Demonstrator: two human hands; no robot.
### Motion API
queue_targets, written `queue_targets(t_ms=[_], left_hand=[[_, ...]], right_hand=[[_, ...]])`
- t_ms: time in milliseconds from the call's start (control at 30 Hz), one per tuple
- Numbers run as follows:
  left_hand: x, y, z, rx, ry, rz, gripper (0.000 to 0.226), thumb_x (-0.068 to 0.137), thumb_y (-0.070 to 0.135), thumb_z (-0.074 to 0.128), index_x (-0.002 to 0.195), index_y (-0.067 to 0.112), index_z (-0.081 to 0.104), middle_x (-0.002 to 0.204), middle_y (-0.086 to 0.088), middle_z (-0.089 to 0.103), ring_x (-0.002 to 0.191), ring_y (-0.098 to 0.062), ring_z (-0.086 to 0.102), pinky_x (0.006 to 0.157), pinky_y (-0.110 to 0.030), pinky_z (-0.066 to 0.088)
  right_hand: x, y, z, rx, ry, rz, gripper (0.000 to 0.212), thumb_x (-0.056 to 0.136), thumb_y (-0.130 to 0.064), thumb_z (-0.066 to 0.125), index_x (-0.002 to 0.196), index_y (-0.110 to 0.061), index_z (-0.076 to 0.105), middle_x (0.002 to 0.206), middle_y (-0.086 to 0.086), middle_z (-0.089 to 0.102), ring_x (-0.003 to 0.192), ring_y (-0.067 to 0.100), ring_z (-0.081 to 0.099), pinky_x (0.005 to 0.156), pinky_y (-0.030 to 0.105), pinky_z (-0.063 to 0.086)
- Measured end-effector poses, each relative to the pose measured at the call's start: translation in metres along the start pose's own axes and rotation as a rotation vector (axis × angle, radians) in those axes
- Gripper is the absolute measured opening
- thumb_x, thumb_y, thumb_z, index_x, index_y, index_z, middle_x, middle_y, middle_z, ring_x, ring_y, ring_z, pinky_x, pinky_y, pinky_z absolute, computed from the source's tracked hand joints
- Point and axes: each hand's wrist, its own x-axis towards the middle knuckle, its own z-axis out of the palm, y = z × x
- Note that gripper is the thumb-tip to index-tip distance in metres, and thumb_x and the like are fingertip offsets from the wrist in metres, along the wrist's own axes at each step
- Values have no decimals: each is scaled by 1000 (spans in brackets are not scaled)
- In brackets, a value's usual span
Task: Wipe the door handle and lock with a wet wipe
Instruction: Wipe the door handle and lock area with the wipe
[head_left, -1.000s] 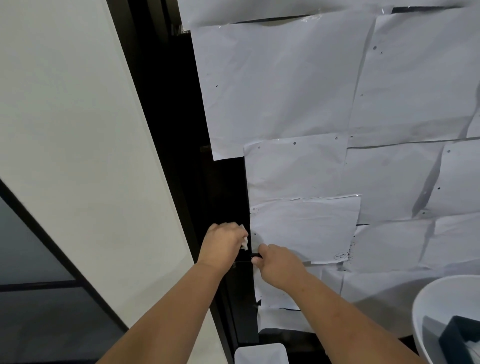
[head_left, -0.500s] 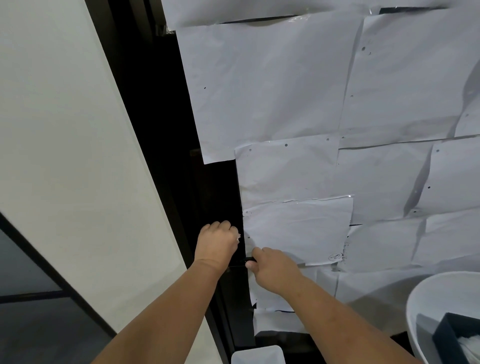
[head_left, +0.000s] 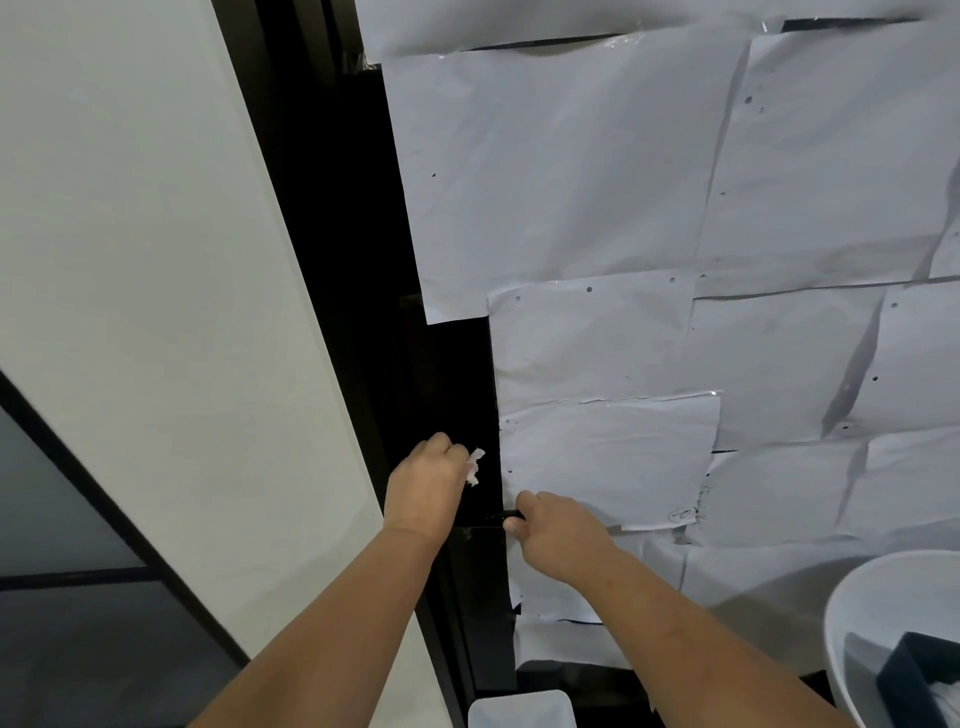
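Two hands: both at the black door edge (head_left: 452, 395).
Left hand (head_left: 428, 486): fingers curled round a white wet wipe (head_left: 475, 464), pressed against the door.
Right hand (head_left: 558, 530): fingers and thumb pinch the dark door handle (head_left: 506, 517), just below the wipe.
Paper sheets (head_left: 597, 197): beyond the right fingers, covering the door.

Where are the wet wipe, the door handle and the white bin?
wet wipe (head_left: 475, 464), head view, crumpled end sticking out of the fist.
door handle (head_left: 506, 516), head view, dark bar beside the fingers.
white bin (head_left: 519, 707), head view, near rim.
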Motion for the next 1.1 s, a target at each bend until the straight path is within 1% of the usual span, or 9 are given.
queue_targets(t_ms=[67, 167, 267, 400, 600, 733, 900, 1000, 1100], left_hand=[[1, 0, -3, 40, -26, -4, 29, 58, 11, 90, 65, 15, 62, 68, 0, 55, 51, -14, 53, 39, -24, 46], [-6, 3, -4, -56, 31, -124, 26, 65, 4, 85, 70, 12, 61, 71, -3, 55, 46, -16, 51, 38, -23, 44], [-19, 4, -5, -310, 134, -236, 3, 89, 12, 66, 89, 12, 63, 91, -2, 55, 60, -16, 54, 52, -24, 49], [-30, 10, -16, -396, 168, -221, 4, 95, 16, 56, 93, 16, 60, 92, 6, 52, 69, -11, 52, 61, -20, 47], [-40, 6, -12, -356, 16, -222, 7, 92, 19, 57, 91, 19, 64, 91, 6, 56, 68, -8, 54, 60, -19, 48], [-42, 3, -7, -393, -89, -207, 14, 93, 17, 59, 93, 16, 73, 96, 4, 59, 75, -10, 59, 68, -20, 51], [-52, 2, -8, -419, -145, -230, 13, 92, 12, 62, 95, 15, 74, 93, 6, 54, 79, -9, 57, 67, -9, 43], [-50, 3, -10, -443, -164, -267, 13, 90, 11, 66, 97, 17, 75, 96, 5, 57, 83, -12, 60, 75, -19, 52], [-37, 4, -15, -486, -276, -358, 26, 91, 8, 63, 114, 18, 69, 110, 2, 62, 97, -15, 64, 85, -21, 52]], right_hand=[[-1, 0, -1, -6, -4, 8, 26, 98, -43, 36, 87, -19, 35, 83, 0, 44, 76, 22, 43, 63, 33, 33], [0, 0, -1, -5, -10, 8, 26, 99, -43, 35, 87, -20, 35, 82, 0, 43, 76, 22, 43, 63, 32, 33], [-1, 0, -2, -3, -11, 6, 25, 99, -43, 36, 89, -20, 37, 84, 0, 44, 77, 22, 43, 64, 33, 33], [-1, -1, -3, -1, -14, 12, 24, 99, -43, 36, 91, -20, 40, 83, 0, 43, 77, 21, 42, 64, 32, 33], [0, -2, -3, -3, -22, 11, 24, 99, -42, 36, 88, -21, 35, 83, 1, 44, 77, 22, 43, 64, 32, 33], [1, -2, -1, 6, -19, 19, 24, 98, -43, 36, 90, -21, 38, 84, 1, 44, 78, 22, 44, 65, 33, 35], [3, -1, 0, -3, -30, 33, 28, 98, -44, 36, 95, -18, 44, 86, 1, 45, 80, 22, 44, 66, 34, 36], [3, -1, -2, -17, -38, 43, 33, 99, -44, 35, 101, -14, 47, 88, 2, 46, 81, 23, 45, 67, 34, 36], [3, -2, -6, -8, -36, 54, 29, 97, -42, 39, 111, -19, 49, 100, 5, 57, 93, 25, 53, 72, 35, 40]])
